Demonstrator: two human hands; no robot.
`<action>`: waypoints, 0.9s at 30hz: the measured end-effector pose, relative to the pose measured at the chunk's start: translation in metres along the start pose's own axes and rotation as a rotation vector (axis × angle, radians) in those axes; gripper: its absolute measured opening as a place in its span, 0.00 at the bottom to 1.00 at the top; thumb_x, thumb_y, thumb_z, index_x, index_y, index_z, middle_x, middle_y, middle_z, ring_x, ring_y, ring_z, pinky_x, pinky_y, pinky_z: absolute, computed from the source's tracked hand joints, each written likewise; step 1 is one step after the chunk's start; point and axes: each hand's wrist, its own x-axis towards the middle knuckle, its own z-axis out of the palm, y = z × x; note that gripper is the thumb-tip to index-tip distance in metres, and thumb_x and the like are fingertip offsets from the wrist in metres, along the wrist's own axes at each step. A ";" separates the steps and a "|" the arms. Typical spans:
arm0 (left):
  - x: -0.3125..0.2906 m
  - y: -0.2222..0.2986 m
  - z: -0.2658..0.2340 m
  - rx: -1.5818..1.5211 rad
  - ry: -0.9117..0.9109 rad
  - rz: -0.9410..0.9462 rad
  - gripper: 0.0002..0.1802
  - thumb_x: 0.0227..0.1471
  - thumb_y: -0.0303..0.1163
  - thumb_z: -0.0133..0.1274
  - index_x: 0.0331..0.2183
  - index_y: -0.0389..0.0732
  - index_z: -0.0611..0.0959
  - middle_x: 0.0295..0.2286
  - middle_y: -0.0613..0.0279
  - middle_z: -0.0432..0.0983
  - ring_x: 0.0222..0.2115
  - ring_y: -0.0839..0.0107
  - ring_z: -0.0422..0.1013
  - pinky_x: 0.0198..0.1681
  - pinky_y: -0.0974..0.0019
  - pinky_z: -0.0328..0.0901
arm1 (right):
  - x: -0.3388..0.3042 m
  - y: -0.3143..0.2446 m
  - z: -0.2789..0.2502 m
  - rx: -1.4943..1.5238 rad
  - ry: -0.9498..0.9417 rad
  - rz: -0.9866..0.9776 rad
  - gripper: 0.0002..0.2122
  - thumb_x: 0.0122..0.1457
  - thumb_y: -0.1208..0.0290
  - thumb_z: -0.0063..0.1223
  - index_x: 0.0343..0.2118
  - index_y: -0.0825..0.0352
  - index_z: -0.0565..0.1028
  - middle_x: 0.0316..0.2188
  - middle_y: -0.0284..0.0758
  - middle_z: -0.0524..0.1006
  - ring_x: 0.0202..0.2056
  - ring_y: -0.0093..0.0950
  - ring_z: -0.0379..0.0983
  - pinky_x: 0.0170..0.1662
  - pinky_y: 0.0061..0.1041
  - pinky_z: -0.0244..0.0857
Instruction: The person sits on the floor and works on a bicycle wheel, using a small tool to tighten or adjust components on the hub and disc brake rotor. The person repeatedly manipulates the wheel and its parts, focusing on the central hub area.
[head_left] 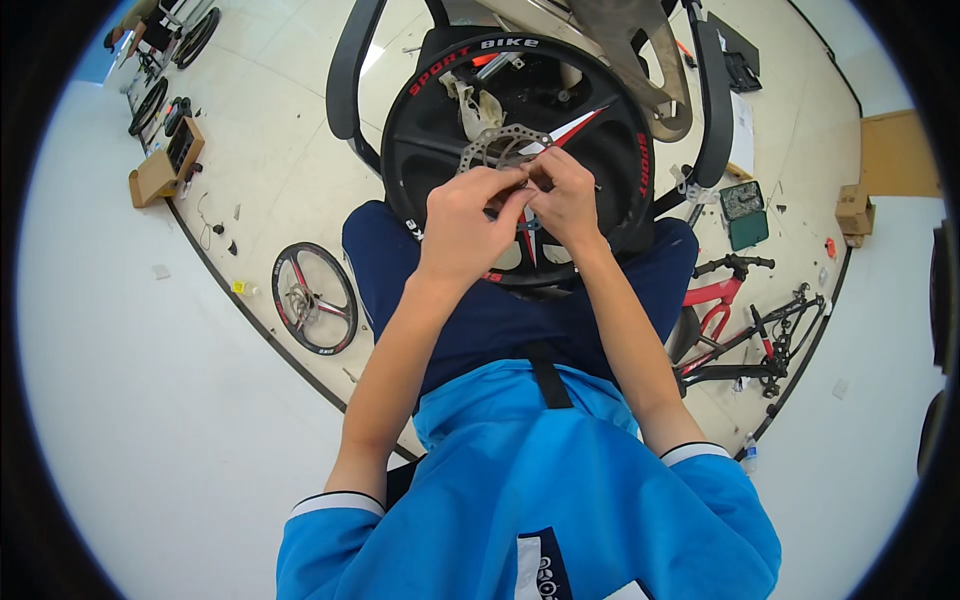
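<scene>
A black three-spoke bicycle wheel [396, 140] with red and white markings lies flat before me, between the armrests of a chair. Around its centre sits a silver brake disc [513, 133] with holes along its rim. My left hand [470, 215] and my right hand [565, 195] meet over the near edge of the disc, their fingertips pinched together. Whatever they hold between them is small and hidden by the fingers. A crumpled pale glove or cloth [480, 112] and a metal part [497, 66] show beyond the disc, through the gap between spokes.
Black armrests [352, 70] flank the wheel. A smaller wheel [315, 298] leans at the left. Right of my knee are a red bicycle frame [712, 300] and a green case [745, 215]. An opened cardboard box [165, 165] stands far left; small parts lie scattered.
</scene>
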 end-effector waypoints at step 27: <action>-0.002 0.008 0.014 0.125 0.260 -0.035 0.07 0.51 0.26 0.66 0.32 0.32 0.87 0.24 0.58 0.80 0.20 0.72 0.76 0.24 0.73 0.69 | -0.006 -0.016 0.003 -0.053 0.053 -0.076 0.07 0.50 0.80 0.65 0.34 0.69 0.82 0.27 0.37 0.79 0.26 0.34 0.78 0.31 0.27 0.72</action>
